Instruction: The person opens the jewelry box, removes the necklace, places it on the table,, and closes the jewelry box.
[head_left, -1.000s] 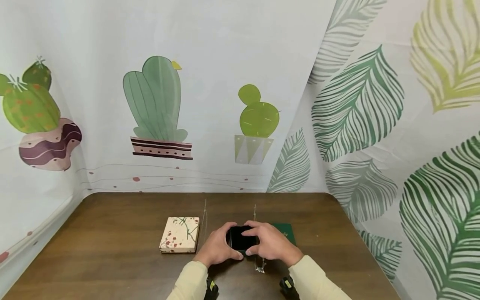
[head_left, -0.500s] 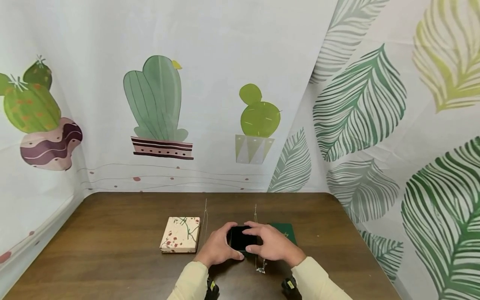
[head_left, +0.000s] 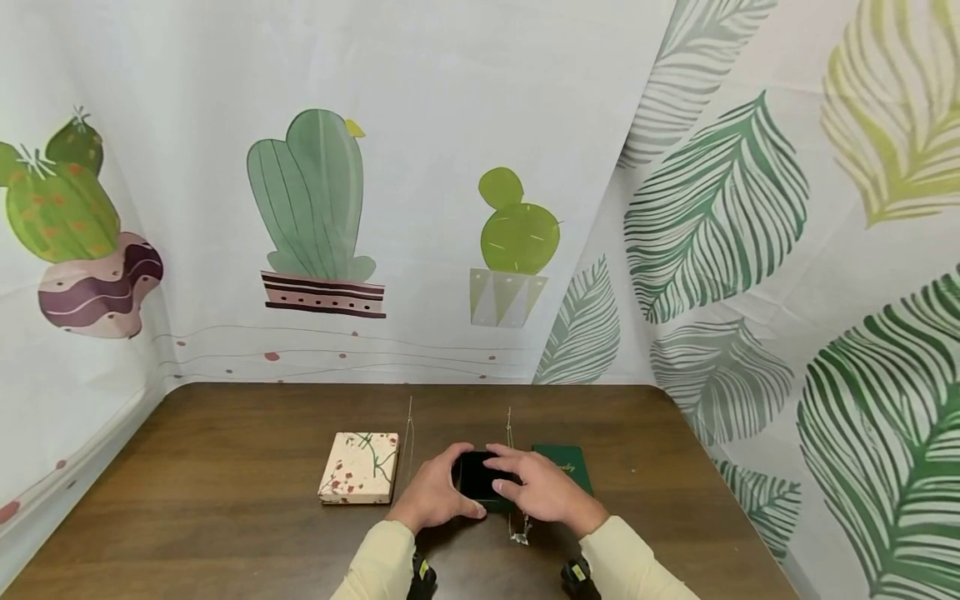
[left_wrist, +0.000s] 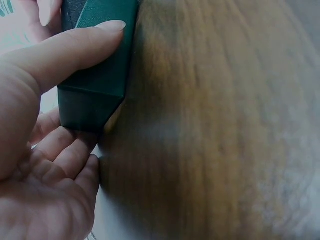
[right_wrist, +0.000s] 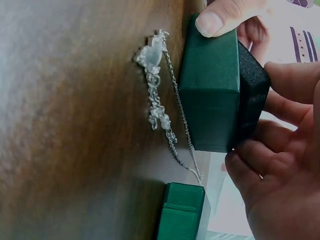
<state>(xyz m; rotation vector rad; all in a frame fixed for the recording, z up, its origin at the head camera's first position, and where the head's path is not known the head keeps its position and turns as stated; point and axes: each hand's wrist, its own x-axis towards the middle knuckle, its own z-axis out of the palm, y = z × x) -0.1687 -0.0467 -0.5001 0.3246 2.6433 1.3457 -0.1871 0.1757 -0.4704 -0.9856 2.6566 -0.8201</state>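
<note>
A small green jewelry box (head_left: 495,505) stands at the middle of the table, with a black padded insert (right_wrist: 252,90) rising a little above its rim. My left hand (head_left: 433,495) grips the box's left end, thumb flat on its front wall (left_wrist: 102,67) and fingers at the far side. At the right end, my right hand (head_left: 551,493) pinches the insert, its thumb on the near edge and fingers behind. Beside the box lies a silver chain necklace with a heart pendant (right_wrist: 152,55), partly under my right hand in the head view.
The green lid (head_left: 564,463) with light lettering lies right of the box. A cream floral box (head_left: 360,468) sits to the left, and a second thin necklace (head_left: 409,442) lies between it and my left hand. A printed cloth (head_left: 420,208) hangs behind the table.
My right thumb has moved up from the box's front side onto the black insert, and more of the lid shows. My left hand has stayed in place.
</note>
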